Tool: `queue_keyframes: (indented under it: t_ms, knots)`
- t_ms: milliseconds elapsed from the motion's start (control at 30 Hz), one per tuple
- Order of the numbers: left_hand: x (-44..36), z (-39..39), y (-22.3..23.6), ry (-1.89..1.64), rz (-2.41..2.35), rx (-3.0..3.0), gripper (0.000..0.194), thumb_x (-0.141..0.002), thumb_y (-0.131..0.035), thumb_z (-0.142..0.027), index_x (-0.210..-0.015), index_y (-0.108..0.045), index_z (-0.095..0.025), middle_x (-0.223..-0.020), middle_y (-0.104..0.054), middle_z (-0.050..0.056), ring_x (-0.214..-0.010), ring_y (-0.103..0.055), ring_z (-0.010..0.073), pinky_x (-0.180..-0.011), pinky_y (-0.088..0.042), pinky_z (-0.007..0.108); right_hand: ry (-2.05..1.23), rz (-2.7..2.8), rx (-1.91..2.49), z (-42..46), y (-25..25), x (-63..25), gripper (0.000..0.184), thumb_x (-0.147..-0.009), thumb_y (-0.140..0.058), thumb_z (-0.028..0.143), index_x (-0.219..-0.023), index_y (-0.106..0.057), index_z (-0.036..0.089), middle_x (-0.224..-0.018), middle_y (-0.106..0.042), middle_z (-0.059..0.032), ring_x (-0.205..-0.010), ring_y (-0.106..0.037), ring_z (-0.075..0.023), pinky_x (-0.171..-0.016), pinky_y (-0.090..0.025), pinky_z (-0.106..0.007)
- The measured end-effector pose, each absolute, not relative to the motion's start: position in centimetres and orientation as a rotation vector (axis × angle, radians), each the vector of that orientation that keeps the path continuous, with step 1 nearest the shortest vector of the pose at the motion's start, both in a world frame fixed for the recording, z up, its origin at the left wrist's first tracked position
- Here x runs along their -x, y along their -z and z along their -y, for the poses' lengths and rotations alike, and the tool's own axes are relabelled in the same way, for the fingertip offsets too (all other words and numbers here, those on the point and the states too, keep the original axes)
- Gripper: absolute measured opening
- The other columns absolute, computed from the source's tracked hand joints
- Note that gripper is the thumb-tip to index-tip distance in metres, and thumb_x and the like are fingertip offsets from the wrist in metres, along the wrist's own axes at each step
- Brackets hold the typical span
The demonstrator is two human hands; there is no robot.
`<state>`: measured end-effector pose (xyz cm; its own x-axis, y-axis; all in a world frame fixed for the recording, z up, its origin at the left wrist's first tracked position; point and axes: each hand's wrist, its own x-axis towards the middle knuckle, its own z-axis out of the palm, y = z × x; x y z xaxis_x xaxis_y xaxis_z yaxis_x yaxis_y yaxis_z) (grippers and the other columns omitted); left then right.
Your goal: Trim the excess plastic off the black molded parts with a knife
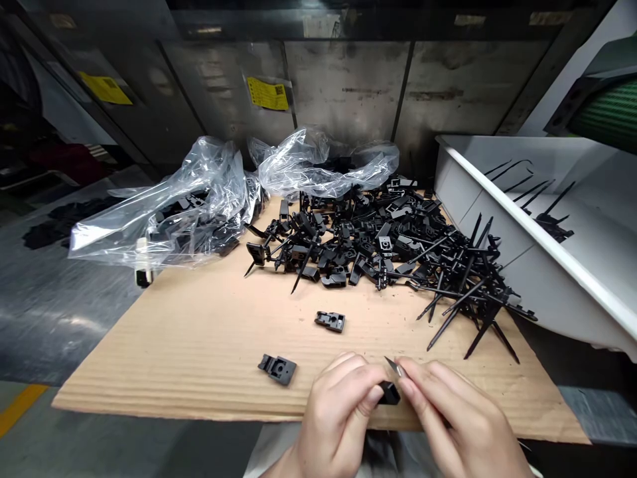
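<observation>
My left hand (338, 411) pinches a small black plastic part (389, 393) at the near edge of the cardboard sheet (199, 345). My right hand (458, 418) is closed beside it, holding a small blade (393, 365) whose tip points up and left, just above the part. Two loose black clips lie in front of my hands, one (277, 368) to the left and one (330, 321) farther back. A large pile of black plastic parts with sprues (378, 245) covers the far half of the cardboard.
Clear plastic bags (199, 192) with more black parts lie at the back left and centre. A white tray (537, 245) with a few black sprues slants at the right. A metal machine wall with yellow labels (267, 93) stands behind.
</observation>
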<state>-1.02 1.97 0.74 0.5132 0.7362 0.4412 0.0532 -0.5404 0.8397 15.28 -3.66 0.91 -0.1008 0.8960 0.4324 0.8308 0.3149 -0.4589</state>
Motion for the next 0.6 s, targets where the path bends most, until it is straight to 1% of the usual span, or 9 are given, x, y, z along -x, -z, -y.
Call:
queue_keyframes:
  t_ms: [167,200,267,333,367,433,500,533,600]
  knots:
    - [0.8,-1.9,-0.8,-1.037,-0.736,-1.901,0.024,-0.094,-0.035,-0.024,-0.078,-0.051,-0.017,-0.065,-0.046,0.002,-0.061,-0.046,0.015,-0.059,-0.037,0.025,-0.278,1.837,1.555,3.7,-1.3,-16.1,0.021,-0.084,-0.05,0.021,-0.1,-0.064,0.019,-0.085,-0.068,-0.0045,-0.078,-0.066,-0.0137,-0.069,-0.052,-0.016]
    - [0.7,-2.0,-0.8,-1.048,-0.728,-1.907,0.025,-0.094,-0.035,-0.024,-0.077,-0.051,-0.017,-0.064,-0.047,0.002,-0.06,-0.046,0.0151,-0.059,-0.037,0.025,-0.325,1.785,1.566,3.8,-1.5,-16.0,0.021,-0.083,-0.051,0.022,-0.1,-0.064,0.019,-0.084,-0.068,-0.0039,-0.078,-0.067,-0.0135,-0.067,-0.052,-0.014]
    - [0.6,-2.1,-0.8,-1.064,-0.718,-1.92,0.025,-0.094,-0.035,-0.023,-0.076,-0.052,-0.017,-0.062,-0.046,0.001,-0.059,-0.047,0.0154,-0.058,-0.037,0.025,-0.432,1.643,1.578,3.9,-2.0,-15.7,0.023,-0.082,-0.053,0.028,-0.101,-0.063,0.021,-0.084,-0.068,-0.003,-0.073,-0.067,-0.0134,-0.057,-0.052,-0.013]
    - [0.7,-2.2,-0.7,-1.058,-0.713,-1.933,0.025,-0.093,-0.036,-0.022,-0.076,-0.053,-0.017,-0.06,-0.046,0.001,-0.057,-0.047,0.0157,-0.057,-0.037,0.025,-0.554,1.513,1.569,3.8,-2.6,-15.1,0.024,-0.082,-0.053,0.031,-0.103,-0.062,0.024,-0.085,-0.068,-0.0021,-0.06,-0.065,-0.0113,-0.044,-0.048,-0.013]
    - [0.7,-2.2,-0.7,-1.042,-0.722,-1.93,0.024,-0.093,-0.036,-0.021,-0.076,-0.053,-0.017,-0.06,-0.047,0.002,-0.058,-0.048,0.0162,-0.057,-0.037,0.026,-0.62,1.481,1.544,3.6,-2.9,-14.8,0.024,-0.082,-0.052,0.03,-0.103,-0.062,0.025,-0.084,-0.067,-0.0017,-0.053,-0.062,-0.01,-0.041,-0.045,-0.014]
    - [0.8,-2.1,-0.6,-1.0,-0.718,-1.923,0.022,-0.091,-0.037,-0.018,-0.078,-0.055,-0.017,-0.063,-0.052,0.004,-0.06,-0.05,0.0174,-0.059,-0.039,0.026,-0.764,1.498,1.464,3.0,-3.4,-14.2,0.017,-0.083,-0.05,0.028,-0.093,-0.064,0.024,-0.077,-0.066,-0.0001,-0.049,-0.058,-0.0089,-0.043,-0.044,-0.015]
    - [0.9,-2.0,-0.5,-0.959,-0.703,-1.915,0.02,-0.09,-0.038,-0.017,-0.081,-0.056,-0.017,-0.065,-0.056,0.005,-0.062,-0.053,0.0184,-0.061,-0.04,0.027,-0.846,1.525,1.419,2.4,-3.7,-13.7,0.016,-0.084,-0.048,0.026,-0.078,-0.062,0.022,-0.068,-0.062,0.0011,-0.056,-0.059,-0.0097,-0.052,-0.046,-0.015]
    - [0.9,-2.0,-0.5,-0.943,-0.701,-1.909,0.021,-0.09,-0.038,-0.017,-0.08,-0.057,-0.017,-0.065,-0.057,0.005,-0.061,-0.053,0.0186,-0.061,-0.04,0.027,-0.849,1.524,1.427,2.2,-3.7,-13.5,0.019,-0.084,-0.047,0.027,-0.072,-0.059,0.021,-0.064,-0.06,0.0016,-0.057,-0.058,-0.0096,-0.052,-0.045,-0.015]
    - [0.9,-2.0,-0.4,-0.947,-0.69,-1.909,0.023,-0.09,-0.039,-0.019,-0.078,-0.058,-0.017,-0.061,-0.056,0.005,-0.059,-0.053,0.0186,-0.06,-0.039,0.027,-0.835,1.474,1.49,2.0,-3.5,-13.2,0.024,-0.085,-0.046,0.03,-0.066,-0.055,0.02,-0.055,-0.054,0.0032,-0.05,-0.052,-0.0079,-0.044,-0.04,-0.014]
